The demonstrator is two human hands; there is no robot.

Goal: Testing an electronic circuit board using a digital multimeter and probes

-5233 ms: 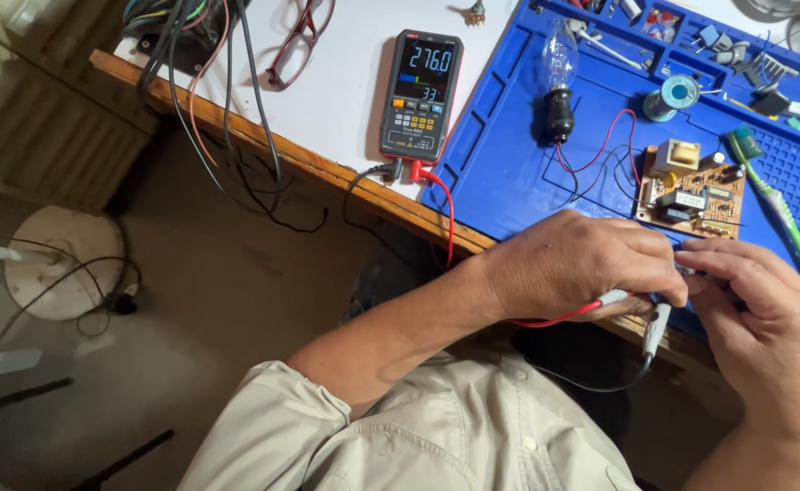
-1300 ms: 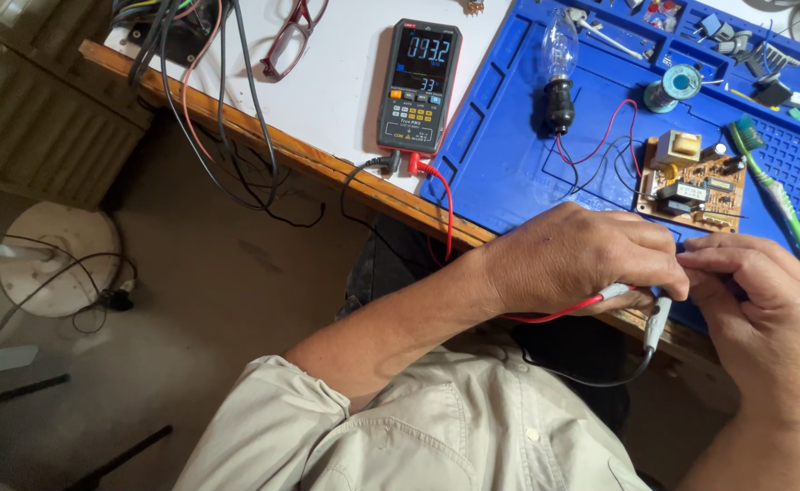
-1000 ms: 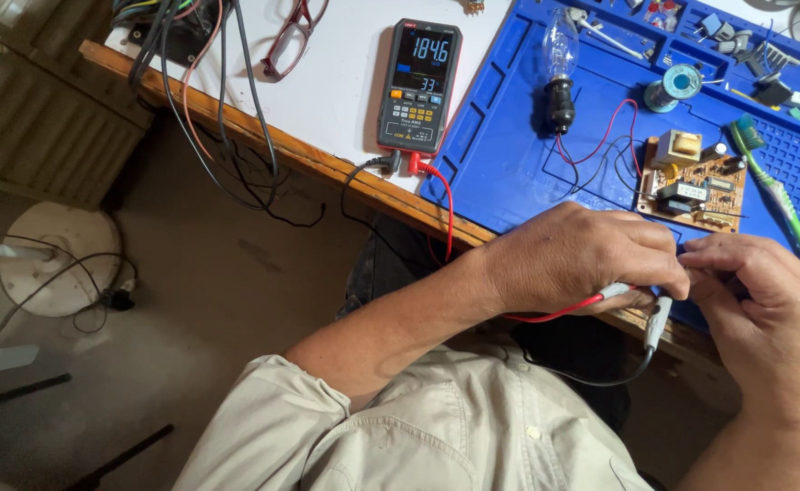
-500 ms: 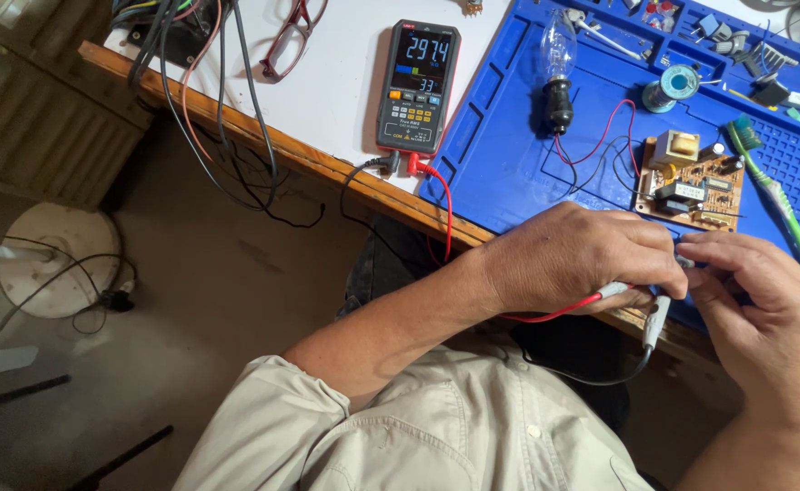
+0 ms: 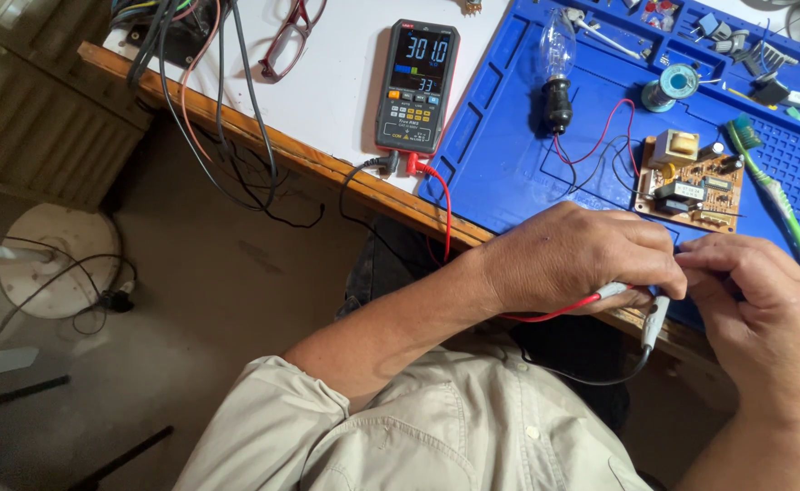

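Where both hands [image 5: 664, 273] meet, fingers hide whatever the clip leads [image 5: 654, 314] touch.

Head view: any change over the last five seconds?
Only the multimeter display changed. Left hand and right hand stay together at the mat edge, fingers pinching the red lead and black lead. Circuit board and bulb unmoved.

My left hand [image 5: 582, 259] and right hand [image 5: 764, 314] are bare: no gloves, rings or watch visible. Left forearm bare to the elbow. I wear a pale beige shirt [image 5: 418, 436], short-sleeved, with stitched seams, a folded sleeve hem and one small button.
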